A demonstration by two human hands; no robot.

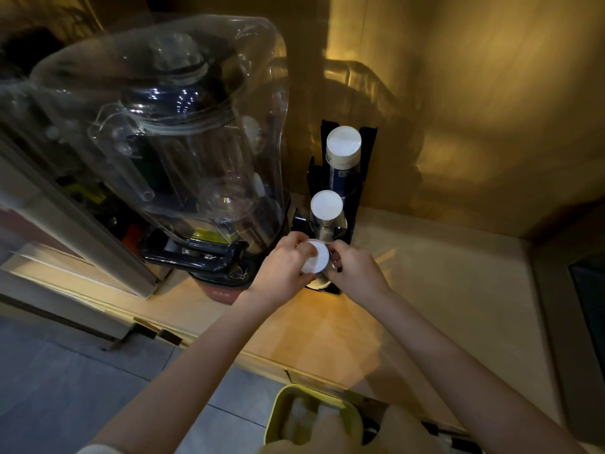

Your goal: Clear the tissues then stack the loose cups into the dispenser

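White paper, flat round base facing the camera: upside-down stack of paper cups [315,261], held over the front slot of the black plastic cup dispenser [366,178] at the back of the pale wooden counter [425,290]. Left hand [284,273] wraps the stack from the left, thumb across the white base. Right hand [355,271] pinches it from the right with curled fingers. Both grips closed on the stack.

Dispenser holds two further inverted stacks behind: middle stack [326,206], white base, greyish wall; rear stack [343,144], taller, white base, cream band, dark blue print below.

Lower part of the held stack is hidden by the hands; cannot tell whether it is seated in the slot. Cup count unreadable.

Clear plastic blender housing [183,126] stands just left of dispenser. Yellow-green bin [278,411] on the floor below counter edge, white crumpled contents blurred, partly cut off by frame bottom.
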